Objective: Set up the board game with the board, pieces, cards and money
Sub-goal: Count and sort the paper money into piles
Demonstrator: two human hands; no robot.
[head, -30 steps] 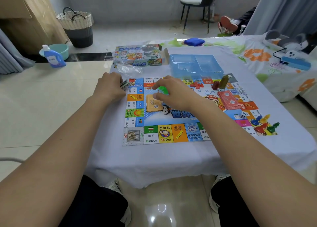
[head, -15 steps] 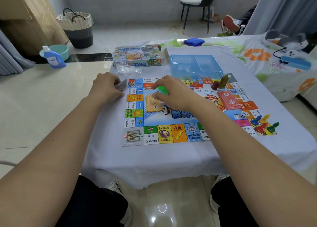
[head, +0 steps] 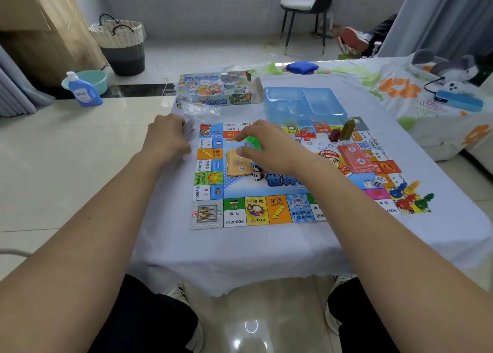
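Off the colourful square game board's (head: pixel 256 208) left edge, our left hand (head: pixel 165 139) pinches a thin fan of paper money (head: pixel 188 129). Over the board's middle, our right hand (head: pixel 269 146) pinches green notes (head: pixel 252 141) above a tan card stack (head: pixel 238 164).

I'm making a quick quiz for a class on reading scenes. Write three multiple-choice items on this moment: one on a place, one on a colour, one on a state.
1. Where does the red card stack lie?
A. on the right part of the board
B. inside the blue tray
C. on the floor

2. What colour is the note under the right hand?
A. purple
B. green
C. black

3. How is the blue tray?
A. stacked with cards
B. covered by a lid
C. lying open, nothing seen in it

Answers: 1 A, it rests on the board right of centre. 2 B, bright green note shows at the fingertips. 3 C, its clear compartments look bare.
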